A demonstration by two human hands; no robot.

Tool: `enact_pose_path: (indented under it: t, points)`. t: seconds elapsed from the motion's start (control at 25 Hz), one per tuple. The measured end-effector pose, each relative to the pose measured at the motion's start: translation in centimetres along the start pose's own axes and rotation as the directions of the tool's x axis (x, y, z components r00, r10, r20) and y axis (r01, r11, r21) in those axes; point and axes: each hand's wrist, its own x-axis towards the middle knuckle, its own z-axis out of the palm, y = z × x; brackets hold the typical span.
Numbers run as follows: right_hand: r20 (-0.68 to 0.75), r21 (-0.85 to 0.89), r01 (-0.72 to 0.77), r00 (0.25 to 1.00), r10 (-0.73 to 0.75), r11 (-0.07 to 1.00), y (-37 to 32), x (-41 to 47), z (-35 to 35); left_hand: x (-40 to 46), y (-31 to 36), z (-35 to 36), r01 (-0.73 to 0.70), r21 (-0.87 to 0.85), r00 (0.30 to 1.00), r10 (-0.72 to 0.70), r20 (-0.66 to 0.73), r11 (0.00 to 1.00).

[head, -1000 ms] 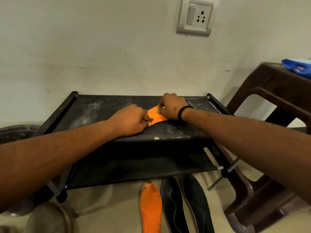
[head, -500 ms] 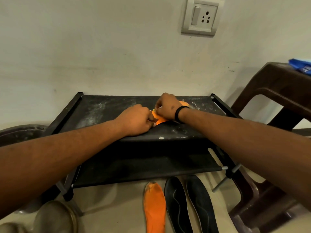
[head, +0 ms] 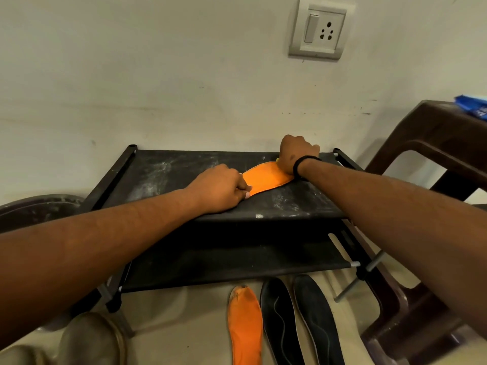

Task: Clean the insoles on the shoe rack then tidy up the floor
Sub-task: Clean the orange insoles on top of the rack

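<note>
item: orange insole [head: 266, 178], lying flat on the top shelf of the black shoe rack [head: 168, 164], between the two hands. near end pinned by the left hand [head: 220, 189], fingers curled down on the edge, grip closed on the insole. far end under the right hand [head: 296, 154], fingers curled over something small and yellowish [head: 277, 159] pressed to the insole; what that thing is cannot be told, and the fingertips are hidden. black band [head: 303, 164] on the right wrist.

shelf surface: dusted with white powder, heaviest to the left of the left-hand grip and toward the person from the right-hand grip.

floor, below and nearer than both grips: second orange insole [head: 245, 325], beside it two black insoles [head: 279, 322] and [head: 316, 320], side by side, apart from the rack's lower shelf [head: 224, 262].

right of the right-hand grip: brown plastic stool [head: 434, 143] with a blue packet [head: 474, 106] on top. above: wall socket [head: 320, 29]. far left of the left-hand grip: dark round basin [head: 34, 209].
</note>
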Motion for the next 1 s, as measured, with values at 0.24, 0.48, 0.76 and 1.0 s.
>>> enact_pose_path:
  t: [0.24,0.48,0.76,1.0]
  points:
    - [0.052,0.227,0.064,0.996,-0.078,0.972,-2.6,-0.6,1.9,0.3,-0.3,0.1,-0.001,0.01,1.0,0.001,-0.01,1.0]
    - [0.206,0.358,0.285,0.905,-0.373,0.889,-2.0,-1.4,0.1,0.1,-0.2,0.0,-0.006,0.038,0.999,0.007,-0.04,0.999]
    - [0.178,0.738,-0.061,0.978,-0.107,0.672,6.3,0.2,-2.4,0.9,-0.6,0.2,0.06,-0.033,0.998,-0.061,-0.023,0.998]
    - [0.202,0.761,-0.105,0.976,-0.08,0.64,7.1,0.6,-1.9,3.0,1.3,0.9,0.121,0.075,0.983,-0.109,-0.15,0.99]
